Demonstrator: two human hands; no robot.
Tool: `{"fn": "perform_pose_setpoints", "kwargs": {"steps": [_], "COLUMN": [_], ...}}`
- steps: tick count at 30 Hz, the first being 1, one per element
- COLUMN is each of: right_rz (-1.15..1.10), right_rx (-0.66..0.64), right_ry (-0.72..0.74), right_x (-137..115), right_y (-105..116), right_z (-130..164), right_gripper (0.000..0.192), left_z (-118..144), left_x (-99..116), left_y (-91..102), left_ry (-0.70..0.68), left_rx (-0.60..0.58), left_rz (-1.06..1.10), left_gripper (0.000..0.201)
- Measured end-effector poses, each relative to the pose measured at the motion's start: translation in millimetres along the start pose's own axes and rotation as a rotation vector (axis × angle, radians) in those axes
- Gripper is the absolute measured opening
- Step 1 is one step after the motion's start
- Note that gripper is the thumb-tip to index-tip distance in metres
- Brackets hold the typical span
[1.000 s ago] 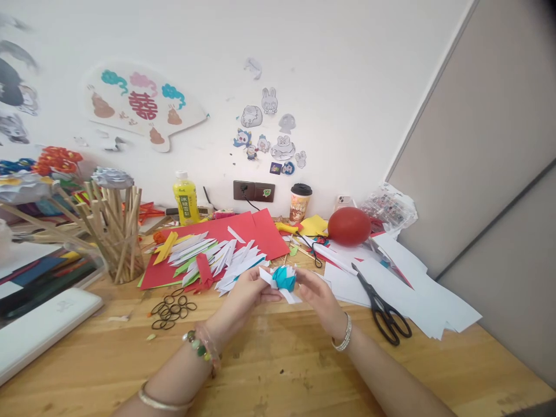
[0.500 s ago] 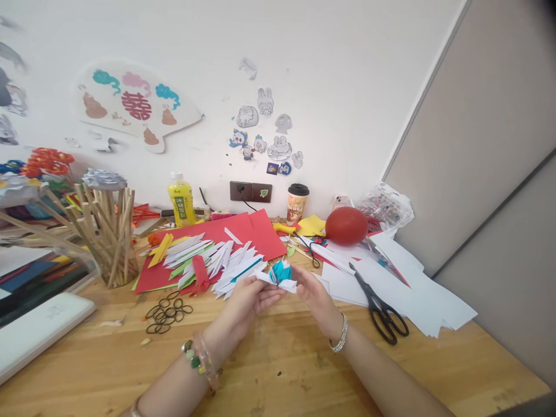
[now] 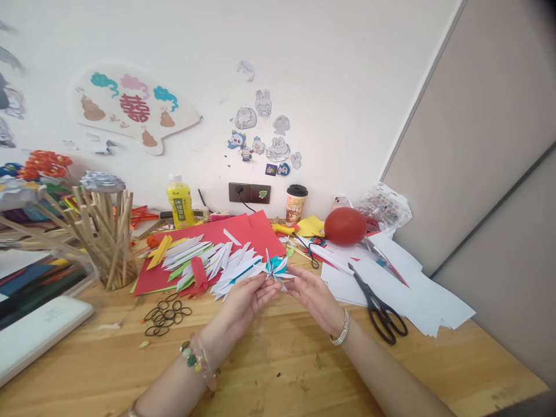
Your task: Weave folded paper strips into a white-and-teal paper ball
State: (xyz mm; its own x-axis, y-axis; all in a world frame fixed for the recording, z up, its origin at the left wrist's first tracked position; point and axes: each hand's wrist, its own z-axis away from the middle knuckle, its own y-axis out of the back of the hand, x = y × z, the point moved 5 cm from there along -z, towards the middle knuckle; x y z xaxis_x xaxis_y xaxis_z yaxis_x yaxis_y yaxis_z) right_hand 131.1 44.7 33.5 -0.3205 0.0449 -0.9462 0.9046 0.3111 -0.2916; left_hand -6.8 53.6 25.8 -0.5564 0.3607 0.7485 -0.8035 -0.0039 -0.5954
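Note:
Between my two hands is a folded paper flower (image 3: 277, 267), white with a teal centre and pointed petals spread outward. My left hand (image 3: 248, 298) pinches it from the left and below. At its right side, the fingers of my right hand (image 3: 316, 294) close on a white petal. Just behind it lies a pile of folded white paper strips (image 3: 237, 266) with a few green and teal ones, on red paper sheets (image 3: 230, 227). A folded red paper piece (image 3: 200, 273) rests on that pile.
Black rubber bands (image 3: 167, 314) lie to the left, near a jar of wooden sticks (image 3: 115, 249). Black-handled scissors (image 3: 382, 313) rest by white paper (image 3: 428, 295) at right. Behind stand a yellow bottle (image 3: 180, 202), a lidded cup (image 3: 296, 205) and a red balloon (image 3: 346, 226).
The paper flower has turned in my hands, and its white petals now show spread out with one pointing up. My right fingers have shifted in slightly to its right petal.

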Motion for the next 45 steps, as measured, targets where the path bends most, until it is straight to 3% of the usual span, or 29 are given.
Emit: {"fn": "perform_pose_setpoints", "kwargs": {"steps": [10,14,20,25,29,33,36,38,41,45], "right_rz": [0.145,0.234,0.330,0.360,0.387,0.404,0.411,0.421,0.507,0.712], "right_rx": [0.121,0.189,0.033,-0.078,-0.057,-0.044,-0.065,-0.011,0.072,0.123], "right_ry": [0.089,0.169,0.200,0.217,0.267,0.185,0.107,0.096,0.150,0.266], "right_x": [7,-3,-13,-15,-26,-27,-18,-11,-8,-13], "right_y": [8,10,11,10,13,19,19,20,17,8], "right_z": [-5,-4,-5,-7,-6,-5,-6,-7,-7,-2], "right_gripper": [0.046,0.036,0.023,0.019,0.016,0.024,0.028,0.027,0.022,0.014], "left_z": [-2,-2,1,8,10,6,2,0,-2,0], "left_x": [-6,-8,-5,3,5,7,8,7,5,5], "left_y": [0.4,0.0,-9.2,-11.7,-15.5,-19.3,-17.5,-16.1,-15.2,-16.8], "left_ry": [0.013,0.013,0.093,0.033,-0.006,-0.130,-0.200,-0.221,-0.294,-0.440], "left_rx": [-0.034,-0.079,-0.230,-0.316,-0.402,-0.461,-0.429,-0.420,-0.401,-0.275], "left_rz": [-0.032,-0.102,-0.105,-0.232,-0.413,-0.509,-0.569,-0.610,-0.669,-0.874], "left_gripper": [0.010,0.005,0.017,0.020,0.025,0.027,0.027,0.026,0.026,0.023]}}
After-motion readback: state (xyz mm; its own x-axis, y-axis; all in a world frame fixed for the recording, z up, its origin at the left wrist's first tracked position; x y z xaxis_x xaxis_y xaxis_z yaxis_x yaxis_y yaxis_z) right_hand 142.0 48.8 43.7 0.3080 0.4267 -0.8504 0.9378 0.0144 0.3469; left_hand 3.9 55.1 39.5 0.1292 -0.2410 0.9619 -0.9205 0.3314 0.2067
